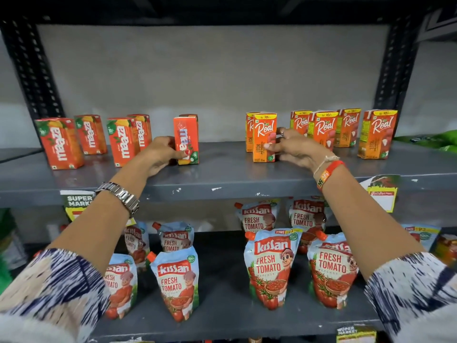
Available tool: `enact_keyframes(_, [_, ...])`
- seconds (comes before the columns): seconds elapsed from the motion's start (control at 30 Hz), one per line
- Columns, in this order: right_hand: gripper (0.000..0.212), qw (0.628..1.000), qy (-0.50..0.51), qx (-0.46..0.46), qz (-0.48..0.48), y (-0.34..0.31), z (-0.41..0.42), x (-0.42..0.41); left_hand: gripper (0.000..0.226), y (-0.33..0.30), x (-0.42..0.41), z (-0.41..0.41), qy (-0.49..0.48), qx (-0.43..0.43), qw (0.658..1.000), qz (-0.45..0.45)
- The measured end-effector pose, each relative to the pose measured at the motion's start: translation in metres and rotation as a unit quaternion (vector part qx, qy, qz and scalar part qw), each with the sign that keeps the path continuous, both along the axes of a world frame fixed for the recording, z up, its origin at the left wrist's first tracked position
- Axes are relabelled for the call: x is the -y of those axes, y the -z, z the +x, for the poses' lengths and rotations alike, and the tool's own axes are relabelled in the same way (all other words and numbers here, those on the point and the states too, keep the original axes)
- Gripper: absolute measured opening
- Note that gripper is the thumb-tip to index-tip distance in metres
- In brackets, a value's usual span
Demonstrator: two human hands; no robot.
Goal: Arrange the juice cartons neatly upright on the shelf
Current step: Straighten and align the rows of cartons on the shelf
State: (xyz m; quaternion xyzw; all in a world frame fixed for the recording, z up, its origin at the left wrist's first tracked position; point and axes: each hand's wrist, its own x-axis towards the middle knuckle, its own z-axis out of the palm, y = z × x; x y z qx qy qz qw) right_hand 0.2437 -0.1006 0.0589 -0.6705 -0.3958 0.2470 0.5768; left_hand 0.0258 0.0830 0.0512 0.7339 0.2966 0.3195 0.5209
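On the grey upper shelf (227, 177) stand small juice cartons. Several red Maaza cartons (61, 142) are upright at the left. My left hand (160, 154) grips another Maaza carton (186, 138), upright near the shelf's middle. My right hand (294, 147) grips an orange Real litchi carton (263, 137), thumb across its front, with a second Real carton close behind it. Several more Real cartons (377, 132) stand upright to the right, in a loose row.
The lower shelf (222, 276) holds several Kissan tomato ketchup pouches (269, 266). Black perforated uprights (29, 68) frame the unit. Paper price tags (382, 191) hang off the upper shelf's front edge. A green bag (430, 141) lies at the far right.
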Motion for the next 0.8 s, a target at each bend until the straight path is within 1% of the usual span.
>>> enact_keyframes(0.17, [0.024, 1.000, -0.013, -0.019, 0.013, 0.001, -0.004, 0.004, 0.052, -0.003, 0.002, -0.002, 0.004, 0.004, 1.000, -0.025])
enact_keyframes(0.27, [0.024, 1.000, -0.011, -0.014, 0.010, 0.000, -0.007, 0.005, 0.052, -0.003, 0.002, -0.003, 0.005, 0.006, 0.999, -0.034])
enact_keyframes(0.5, [0.024, 0.999, -0.020, -0.036, 0.019, 0.001, -0.011, 0.009, 0.053, -0.003, 0.003, -0.004, 0.012, 0.011, 0.999, -0.040])
enact_keyframes(0.73, [0.026, 0.999, -0.028, -0.035, 0.026, 0.001, -0.012, 0.010, 0.054, -0.003, 0.005, -0.005, 0.011, 0.014, 0.999, -0.032])
enact_keyframes(0.8, [0.033, 0.998, -0.028, -0.038, 0.047, 0.003, -0.012, 0.010, 0.057, -0.002, 0.004, -0.005, 0.004, 0.023, 0.999, -0.024])
